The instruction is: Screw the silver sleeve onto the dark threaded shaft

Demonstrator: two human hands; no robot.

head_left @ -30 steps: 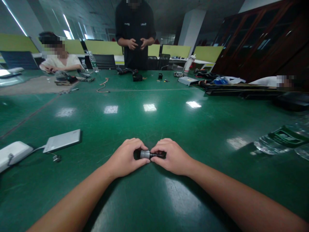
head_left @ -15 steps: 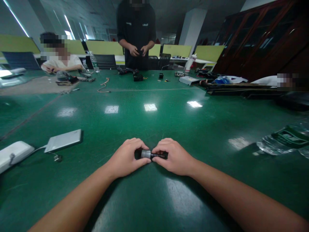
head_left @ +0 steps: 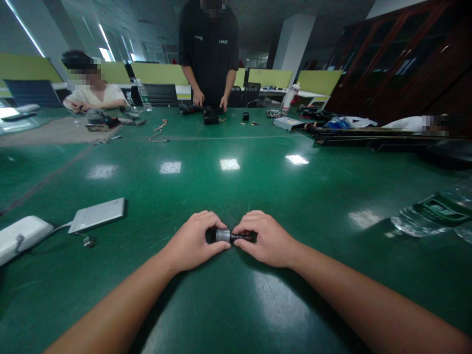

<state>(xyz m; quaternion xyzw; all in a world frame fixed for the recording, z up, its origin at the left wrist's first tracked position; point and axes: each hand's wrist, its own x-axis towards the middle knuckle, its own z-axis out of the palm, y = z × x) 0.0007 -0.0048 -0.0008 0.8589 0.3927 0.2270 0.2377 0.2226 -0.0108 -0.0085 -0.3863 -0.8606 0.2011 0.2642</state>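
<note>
My left hand [head_left: 192, 242] is closed, thumb and fingers pinching a short silver metal cylinder [head_left: 222, 235]. A thin dark ridged rod [head_left: 237, 237] lines up with the cylinder's right end and appears joined to it. Around the rod, the thumb and fingertips of my right hand [head_left: 271, 240] are pinched. Both hands rest low at the middle of the green table [head_left: 206, 187], fingertips nearly touching. The far ends of both parts are partly hidden behind my fingers, and their exact kind cannot be made out.
On the left lie a white power bank [head_left: 98, 215] and a white power strip [head_left: 24, 238] with cables. Clear water bottles [head_left: 431, 214] lie at the right. Across the table a person in black [head_left: 210, 54] stands by dark devices [head_left: 211, 117]; another sits at left.
My hands and the held parts look unmoved. The standing person across the table has lowered both hands to the dark devices on the tabletop.
</note>
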